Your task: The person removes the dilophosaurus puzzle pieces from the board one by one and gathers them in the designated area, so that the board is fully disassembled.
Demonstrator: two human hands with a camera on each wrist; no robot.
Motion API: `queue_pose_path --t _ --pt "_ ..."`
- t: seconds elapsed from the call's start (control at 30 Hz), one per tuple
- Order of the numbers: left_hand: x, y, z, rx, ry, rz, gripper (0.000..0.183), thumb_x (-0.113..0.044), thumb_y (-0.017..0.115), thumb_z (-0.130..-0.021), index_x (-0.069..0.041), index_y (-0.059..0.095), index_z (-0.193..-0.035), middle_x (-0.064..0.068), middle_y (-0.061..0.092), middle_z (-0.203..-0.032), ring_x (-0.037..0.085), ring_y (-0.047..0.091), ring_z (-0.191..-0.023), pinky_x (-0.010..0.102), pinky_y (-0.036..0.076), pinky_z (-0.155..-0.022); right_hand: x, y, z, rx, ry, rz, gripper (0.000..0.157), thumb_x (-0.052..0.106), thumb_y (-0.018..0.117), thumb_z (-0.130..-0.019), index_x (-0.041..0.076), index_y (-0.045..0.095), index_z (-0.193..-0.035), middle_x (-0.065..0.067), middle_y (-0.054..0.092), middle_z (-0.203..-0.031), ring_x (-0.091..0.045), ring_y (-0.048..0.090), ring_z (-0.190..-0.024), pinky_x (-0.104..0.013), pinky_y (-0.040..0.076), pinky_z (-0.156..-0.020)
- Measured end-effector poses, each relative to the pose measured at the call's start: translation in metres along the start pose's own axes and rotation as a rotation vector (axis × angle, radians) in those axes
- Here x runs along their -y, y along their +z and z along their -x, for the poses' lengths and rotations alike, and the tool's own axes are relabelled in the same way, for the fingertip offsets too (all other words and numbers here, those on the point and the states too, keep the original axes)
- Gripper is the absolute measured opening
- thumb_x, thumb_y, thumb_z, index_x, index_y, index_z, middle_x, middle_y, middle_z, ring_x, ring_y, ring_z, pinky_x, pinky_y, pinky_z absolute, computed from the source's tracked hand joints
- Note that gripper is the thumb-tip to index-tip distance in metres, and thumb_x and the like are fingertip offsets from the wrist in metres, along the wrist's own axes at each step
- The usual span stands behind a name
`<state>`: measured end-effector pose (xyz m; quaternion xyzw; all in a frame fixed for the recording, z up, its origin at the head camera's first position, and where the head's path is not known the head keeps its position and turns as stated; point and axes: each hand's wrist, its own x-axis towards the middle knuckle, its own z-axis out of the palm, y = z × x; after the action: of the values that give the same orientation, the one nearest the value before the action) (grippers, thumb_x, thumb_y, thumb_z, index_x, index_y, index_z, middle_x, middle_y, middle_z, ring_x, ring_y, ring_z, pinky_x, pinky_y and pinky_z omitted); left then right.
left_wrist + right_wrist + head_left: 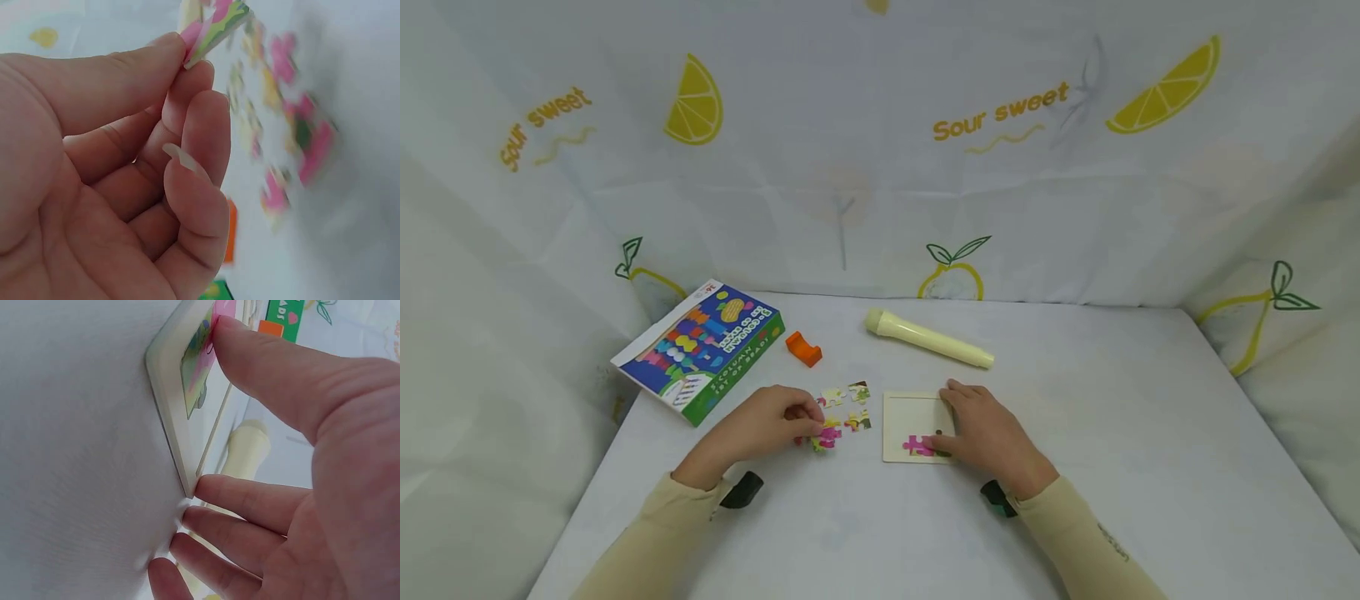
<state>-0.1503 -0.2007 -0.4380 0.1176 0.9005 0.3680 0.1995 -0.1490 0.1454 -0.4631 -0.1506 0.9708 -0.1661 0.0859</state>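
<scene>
My left hand (763, 423) pinches a pink and green jigsaw piece (220, 30) between thumb and fingertips, just above the loose pieces. Several loose jigsaw pieces (858, 420) lie on the table beside that hand, some hidden beneath it. To their right is a pale square puzzle tray (898, 417), with pink and green pieces (916, 445) set along its near edge. My right hand (992, 435) rests over the tray's right side. Its thumb (253, 353) presses on a fitted piece, while the fairly straight fingers touch the tray's corner and the tabletop.
A blue and green toy box (707, 350) lies at the left, beside an orange curved block (804, 348). Behind the tray lies a pale yellow tube (928, 338). White printed cloth (880, 208) hangs along the table's back edge.
</scene>
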Motion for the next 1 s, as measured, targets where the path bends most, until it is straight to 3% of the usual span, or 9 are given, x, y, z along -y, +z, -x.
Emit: queue_pose_path --t 0.17,0.43,0.7,0.83,1.0 --pt "0.027 -0.011 0.022 -0.016 -0.05 0.009 0.006 -0.028 0.077 -0.102 -0.023 0.077 -0.099 -0.001 0.07 -0.089 0.018 0.061 -0.089 0.028 0.051 -0.074 -0.007 -0.002 0.0 0.023 0.001 -0.018 0.082 0.047 0.086 -0.091 -0.001 0.058 -0.151 -0.021 0.05 -0.165 -0.043 0.049 -0.151 -0.059 0.045 -0.12" --pt "0.042 -0.005 0.029 0.004 -0.077 0.028 0.009 -0.03 0.079 -0.1 -0.021 0.078 -0.099 0.0 0.068 -0.087 0.018 0.059 -0.088 0.026 0.05 -0.074 -0.019 -0.009 0.001 0.105 -0.005 -0.103 0.086 0.046 0.086 -0.091 0.003 0.054 -0.157 -0.017 0.044 -0.171 -0.042 0.041 -0.157 -0.06 0.039 -0.125" --pt "0.039 -0.003 0.031 -0.014 -0.096 0.017 0.008 -0.028 0.081 -0.098 -0.021 0.077 -0.098 -0.001 0.067 -0.086 0.018 0.059 -0.086 0.027 0.05 -0.073 -0.02 -0.014 0.001 0.114 -0.029 -0.119 0.082 0.037 0.089 -0.09 0.003 0.055 -0.156 -0.016 0.044 -0.171 -0.042 0.041 -0.157 -0.06 0.039 -0.125" --pt "0.037 -0.003 0.03 -0.055 -0.11 -0.019 0.008 -0.028 0.082 -0.097 -0.022 0.076 -0.098 -0.003 0.067 -0.086 0.017 0.06 -0.085 0.027 0.052 -0.073 -0.018 -0.015 0.0 0.123 -0.028 -0.126 0.082 0.036 0.089 -0.09 0.003 0.054 -0.156 -0.017 0.043 -0.171 -0.042 0.04 -0.158 -0.059 0.039 -0.125" --pt "0.013 0.001 0.018 -0.087 -0.073 -0.073 0.008 -0.028 0.082 -0.098 -0.023 0.075 -0.097 -0.005 0.067 -0.085 0.015 0.061 -0.083 0.026 0.053 -0.072 -0.016 -0.015 0.0 0.134 -0.021 -0.129 0.083 0.036 0.089 -0.09 0.003 0.054 -0.157 -0.016 0.043 -0.171 -0.042 0.039 -0.158 -0.06 0.038 -0.126"
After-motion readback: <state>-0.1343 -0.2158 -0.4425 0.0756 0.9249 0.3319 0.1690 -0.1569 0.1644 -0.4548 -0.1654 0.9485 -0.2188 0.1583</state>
